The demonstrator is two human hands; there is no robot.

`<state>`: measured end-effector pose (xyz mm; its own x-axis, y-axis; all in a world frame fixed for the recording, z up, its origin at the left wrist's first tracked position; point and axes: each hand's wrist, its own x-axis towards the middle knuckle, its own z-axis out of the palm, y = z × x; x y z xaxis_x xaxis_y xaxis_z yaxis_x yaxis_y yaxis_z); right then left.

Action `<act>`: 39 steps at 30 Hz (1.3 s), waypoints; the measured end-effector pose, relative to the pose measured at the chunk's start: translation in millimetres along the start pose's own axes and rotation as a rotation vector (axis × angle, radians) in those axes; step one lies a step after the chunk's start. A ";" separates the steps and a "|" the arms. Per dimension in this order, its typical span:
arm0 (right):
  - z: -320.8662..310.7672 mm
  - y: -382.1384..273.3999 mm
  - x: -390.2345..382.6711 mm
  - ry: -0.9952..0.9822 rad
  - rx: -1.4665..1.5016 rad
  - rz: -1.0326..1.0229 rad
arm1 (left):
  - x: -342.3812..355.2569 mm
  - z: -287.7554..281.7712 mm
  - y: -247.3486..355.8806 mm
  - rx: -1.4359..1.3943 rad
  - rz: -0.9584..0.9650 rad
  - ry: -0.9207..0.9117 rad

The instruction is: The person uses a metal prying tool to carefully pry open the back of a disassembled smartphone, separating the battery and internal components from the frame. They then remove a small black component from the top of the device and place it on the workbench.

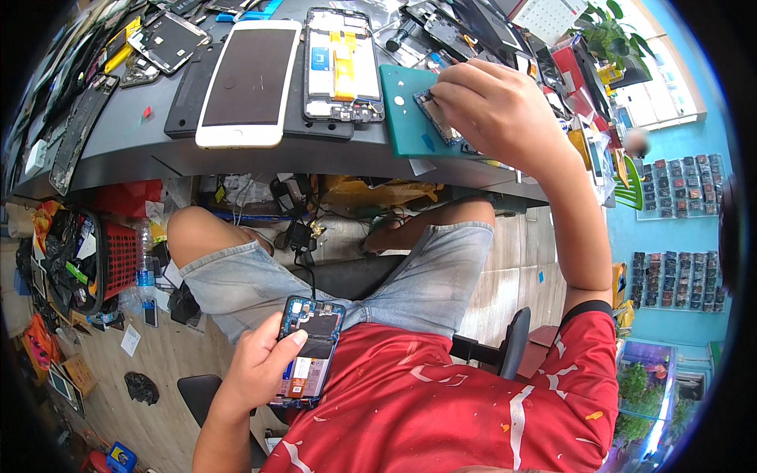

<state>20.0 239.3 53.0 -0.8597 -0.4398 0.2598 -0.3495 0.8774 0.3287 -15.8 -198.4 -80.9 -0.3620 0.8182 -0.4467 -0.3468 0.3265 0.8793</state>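
Observation:
In my left hand (264,359) is an opened smartphone (317,331) held over my lap, its circuit board and battery bare and my thumb pressed on its inner side. A cable runs to its top end. My right hand (505,110) is over the green work mat (402,118), fingertips pinched at a small circuit board (440,122) that lies tilted on it; whether they grip the board or something tiny is hidden. Left of the mat lie another opened phone (343,71) with an orange flex cable and a white phone (248,87) with a dark screen.
Phone parts and frames (169,39) crowd the desk's left side, with more tools and parts at the back right. A red basket (120,256) full of scraps stands on the floor at left. Beside me is a chair armrest (515,343). Cables hang under the desk.

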 end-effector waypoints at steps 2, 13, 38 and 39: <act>-1.1 -2.2 1.4 -0.023 -0.018 -0.003 | -0.2 -0.1 0.0 -0.001 -0.005 -0.001; 0.3 -6.5 4.5 -0.055 -0.050 0.053 | -0.9 0.7 3.9 -0.004 -0.004 0.004; 4.7 -13.6 6.2 -0.002 -0.088 0.118 | -0.2 0.3 5.8 -0.001 -0.011 0.003; 5.5 -14.1 7.1 0.003 -0.090 0.136 | -0.2 0.2 5.5 -0.001 -0.014 0.003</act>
<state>16.8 224.9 45.2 -0.8956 -0.3190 0.3102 -0.1950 0.9081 0.3707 -17.5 -196.6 -76.0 -0.3597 0.8123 -0.4592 -0.3526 0.3373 0.8729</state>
